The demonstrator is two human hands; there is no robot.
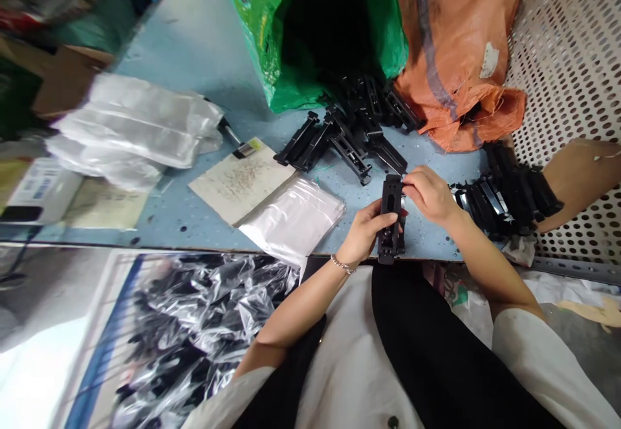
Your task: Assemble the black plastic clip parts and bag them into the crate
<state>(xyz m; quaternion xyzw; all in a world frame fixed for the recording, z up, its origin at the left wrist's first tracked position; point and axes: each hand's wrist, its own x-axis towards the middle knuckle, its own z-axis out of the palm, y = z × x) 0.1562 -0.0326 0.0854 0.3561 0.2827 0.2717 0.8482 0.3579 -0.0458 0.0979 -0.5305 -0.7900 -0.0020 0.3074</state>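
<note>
My left hand (365, 233) is wrapped round the side of a long black plastic part (391, 206) held upright over the front edge of the blue table (194, 47). My right hand (427, 193) pinches the top end of the same part with its fingertips. A loose heap of similar black plastic parts (349, 134) lies just beyond, spilling from a green bag (272, 41). A row of stacked black parts (504, 199) sits to the right of my right wrist.
An orange woven sack (460, 47) lies behind the row. Clear plastic bags (291, 219) and a larger bundle of bags (136, 125) rest on the left, with a paper sheet (237, 180). A box lined with plastic (194, 325) holds black parts below the table. A perforated white panel (572, 60) stands at right.
</note>
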